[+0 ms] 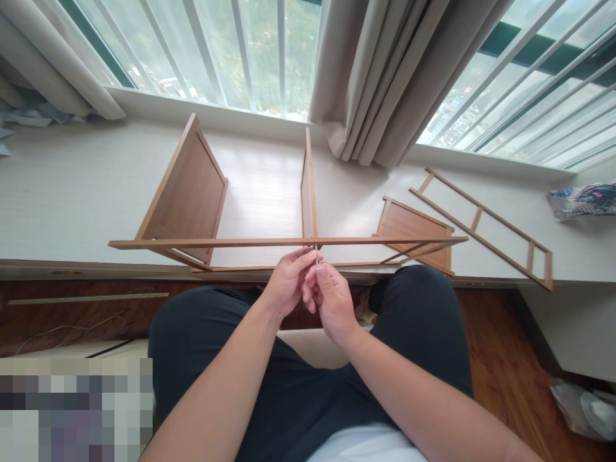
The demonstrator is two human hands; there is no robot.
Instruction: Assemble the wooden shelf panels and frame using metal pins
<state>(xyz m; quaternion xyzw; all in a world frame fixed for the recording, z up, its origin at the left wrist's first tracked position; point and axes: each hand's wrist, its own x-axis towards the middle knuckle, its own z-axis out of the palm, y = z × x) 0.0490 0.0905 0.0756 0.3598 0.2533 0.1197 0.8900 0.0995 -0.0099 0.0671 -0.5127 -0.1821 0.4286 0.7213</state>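
Observation:
A wooden frame with a long front rail (240, 243) stands on the white ledge in front of me. A panel (180, 186) stands upright at its left, and a narrower divider panel (308, 186) meets the rail near the middle. Right at that joint, a slim metal rod (317, 258) points at the rail; its exact kind is too small to tell. My right hand (335, 300) pinches its lower end between thumb and fingers. Close beside it, my left hand (287, 282) has its fingers closed around the rod's upper part, just below the rail.
A loose wooden panel (414, 228) lies behind the frame's right end. Further right, a ladder-like wooden frame (476, 219) overhangs the ledge (72, 199) edge. Grey curtains (380, 83) hang behind. A patterned bundle (584, 202) lies at far right, and a plastic bag (582, 407) is on the floor.

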